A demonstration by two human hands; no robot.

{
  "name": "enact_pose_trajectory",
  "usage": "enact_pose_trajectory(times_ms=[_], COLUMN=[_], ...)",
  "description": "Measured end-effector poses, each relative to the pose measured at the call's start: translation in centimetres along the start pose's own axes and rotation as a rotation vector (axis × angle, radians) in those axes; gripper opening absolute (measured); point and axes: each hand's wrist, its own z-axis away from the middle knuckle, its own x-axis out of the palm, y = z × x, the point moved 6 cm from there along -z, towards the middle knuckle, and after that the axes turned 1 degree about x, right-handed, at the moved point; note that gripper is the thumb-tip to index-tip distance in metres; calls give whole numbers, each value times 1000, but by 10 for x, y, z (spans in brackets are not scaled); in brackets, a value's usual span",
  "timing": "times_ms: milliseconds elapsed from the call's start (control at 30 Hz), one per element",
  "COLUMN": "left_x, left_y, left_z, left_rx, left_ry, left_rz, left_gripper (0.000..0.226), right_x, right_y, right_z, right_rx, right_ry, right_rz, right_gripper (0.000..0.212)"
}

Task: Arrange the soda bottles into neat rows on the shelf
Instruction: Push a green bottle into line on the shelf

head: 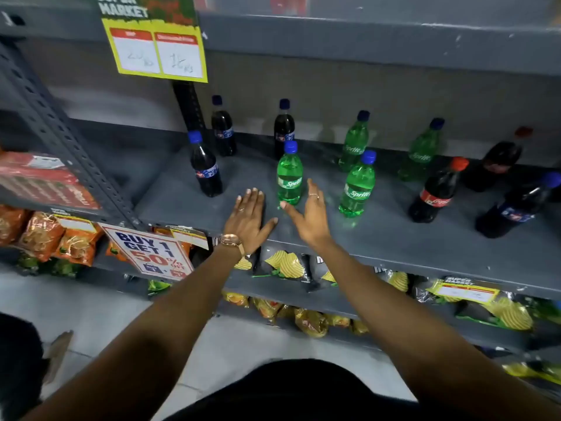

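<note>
Soda bottles stand scattered on the grey shelf [394, 238]. A green Sprite bottle [290, 174] with a blue cap stands just beyond my hands. My left hand [247, 217] lies flat and open on the shelf to its left. My right hand [308, 214] is open just right of the bottle, its thumb near the base, not gripping. A dark cola bottle [205, 167] stands to the left, two more [223, 127] [284, 127] at the back. Other Sprite bottles [356, 185] [354, 141] [422, 150] and a red-capped Coca-Cola bottle [437, 192] stand to the right.
A yellow price sign [158, 41] hangs from the upper shelf. A slanted perforated upright [60, 132] borders the shelf on the left. A "Buy 1 Get 1" sign [148, 252] and chip bags [285, 264] fill the lower shelves. More dark bottles [522, 205] stand far right.
</note>
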Motion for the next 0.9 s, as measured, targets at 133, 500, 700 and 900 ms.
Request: enact_pose_trajectory(times_ms=[133,500,700,900], left_x=[7,10,17,23], left_y=[-1,11,21,42], left_z=[-1,-9,-18,-34], left_rx=[42,142,137,75], left_ry=[-26,-85,-64,-55], left_rz=[-76,-41,-13,42], left_gripper=[77,71,73,62], right_x=[5,-6,-61,-122], right_y=[-16,-4,29,60], right_z=[-21,12,77,88], right_rx=[15,-6,76,131], right_ry=[118,214,422,622], right_rz=[-60,-89,-182,-182], right_gripper=[66,54,60,57])
